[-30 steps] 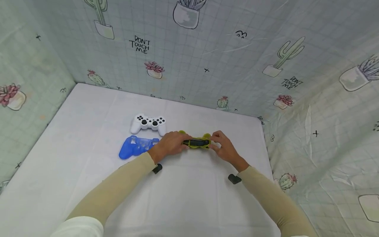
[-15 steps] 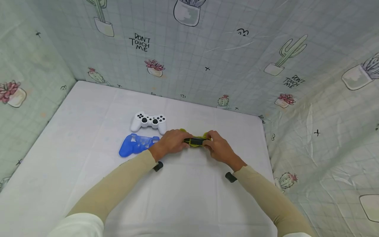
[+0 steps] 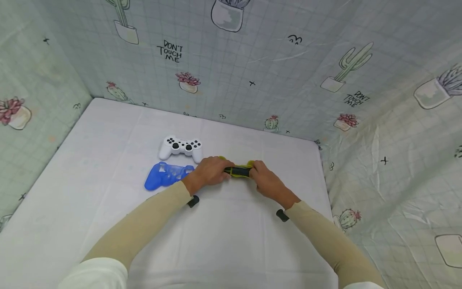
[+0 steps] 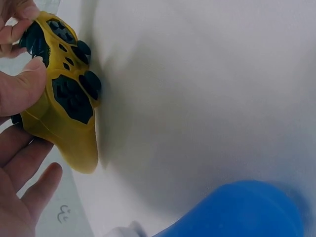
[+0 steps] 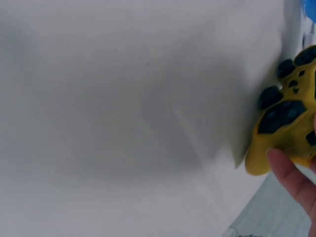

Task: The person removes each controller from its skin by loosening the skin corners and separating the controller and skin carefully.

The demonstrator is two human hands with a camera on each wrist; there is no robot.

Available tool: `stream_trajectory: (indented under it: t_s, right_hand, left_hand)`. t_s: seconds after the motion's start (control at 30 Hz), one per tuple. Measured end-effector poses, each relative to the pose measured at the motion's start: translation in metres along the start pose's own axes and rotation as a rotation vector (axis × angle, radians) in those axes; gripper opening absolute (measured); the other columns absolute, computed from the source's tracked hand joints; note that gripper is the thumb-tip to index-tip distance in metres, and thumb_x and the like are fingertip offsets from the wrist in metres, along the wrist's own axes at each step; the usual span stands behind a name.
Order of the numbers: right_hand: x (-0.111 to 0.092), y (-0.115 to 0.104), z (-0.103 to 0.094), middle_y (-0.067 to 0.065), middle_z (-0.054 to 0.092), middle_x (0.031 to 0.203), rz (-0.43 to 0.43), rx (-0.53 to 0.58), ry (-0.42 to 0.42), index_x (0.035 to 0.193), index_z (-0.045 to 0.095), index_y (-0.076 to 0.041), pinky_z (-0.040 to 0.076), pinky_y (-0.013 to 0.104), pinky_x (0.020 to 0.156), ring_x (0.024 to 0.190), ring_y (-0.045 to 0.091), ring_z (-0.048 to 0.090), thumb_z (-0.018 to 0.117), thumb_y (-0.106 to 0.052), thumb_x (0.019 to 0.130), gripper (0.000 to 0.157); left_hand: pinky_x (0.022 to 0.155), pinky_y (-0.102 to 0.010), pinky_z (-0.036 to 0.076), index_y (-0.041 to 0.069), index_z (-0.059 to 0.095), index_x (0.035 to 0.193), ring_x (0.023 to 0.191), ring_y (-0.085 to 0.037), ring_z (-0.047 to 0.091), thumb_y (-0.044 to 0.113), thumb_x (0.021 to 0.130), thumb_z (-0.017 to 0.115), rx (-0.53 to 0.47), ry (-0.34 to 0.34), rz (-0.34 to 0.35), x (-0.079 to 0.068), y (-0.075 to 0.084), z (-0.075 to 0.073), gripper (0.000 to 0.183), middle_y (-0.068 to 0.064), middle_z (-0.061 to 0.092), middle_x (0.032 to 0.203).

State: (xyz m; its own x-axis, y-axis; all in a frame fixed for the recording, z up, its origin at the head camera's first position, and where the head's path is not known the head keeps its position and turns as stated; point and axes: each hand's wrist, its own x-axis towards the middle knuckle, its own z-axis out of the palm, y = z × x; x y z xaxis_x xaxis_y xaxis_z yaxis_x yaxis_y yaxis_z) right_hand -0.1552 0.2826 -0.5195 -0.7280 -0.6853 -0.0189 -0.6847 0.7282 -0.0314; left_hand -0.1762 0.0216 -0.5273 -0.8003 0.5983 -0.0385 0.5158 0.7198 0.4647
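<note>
A black game controller in a yellow silicone cover is tilted on edge above the white table, its top edge toward me. At its left end my left hand grips it, thumb on the edge, as the left wrist view also shows. My right hand holds the right end, thumb and fingers curled around it. In the right wrist view a fingertip of the right hand touches the yellow grip. Dark buttons and both sticks show through the cover's openings in the left wrist view. The hands hide both ends in the head view.
Left of the hands lies an empty blue silicone controller cover, partly behind the left wrist. Behind it rests a white game controller. A cactus-print curtain surrounds the white table. Dark wrist cameras hang below both sleeves.
My right hand has moved slightly left, from pinching the cover's edge at the right end to gripping that end. The left hand has stayed in place.
</note>
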Motion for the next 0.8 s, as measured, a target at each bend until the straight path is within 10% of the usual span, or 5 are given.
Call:
stream_trajectory:
  t_s: [0.23,0.8]
  right_hand:
    - [-0.015,0.018,0.002,0.008,0.05,0.111,-0.062,0.07,0.067,0.101,0.057,-0.006,0.054,0.032,0.092,0.111,0.022,0.051,0.07,0.01,0.091,0.023]
    - [-0.013,0.053,0.026,0.006,0.057,0.099,0.166,0.24,-0.021,0.1,0.064,-0.003,0.052,0.04,0.091,0.102,0.024,0.055,0.067,0.0,0.098,0.005]
  left_hand:
    - [0.084,-0.04,0.057,0.023,0.066,0.14,0.101,-0.021,0.068,0.03,0.098,0.072,-0.002,-0.017,-0.013,-0.002,-0.001,0.002,0.043,-0.003,0.074,0.127]
    - [0.079,-0.036,0.053,0.024,0.067,0.137,0.097,-0.019,0.064,0.033,0.098,0.072,-0.008,-0.035,-0.009,0.005,0.0,-0.002,0.039,0.0,0.076,0.122]
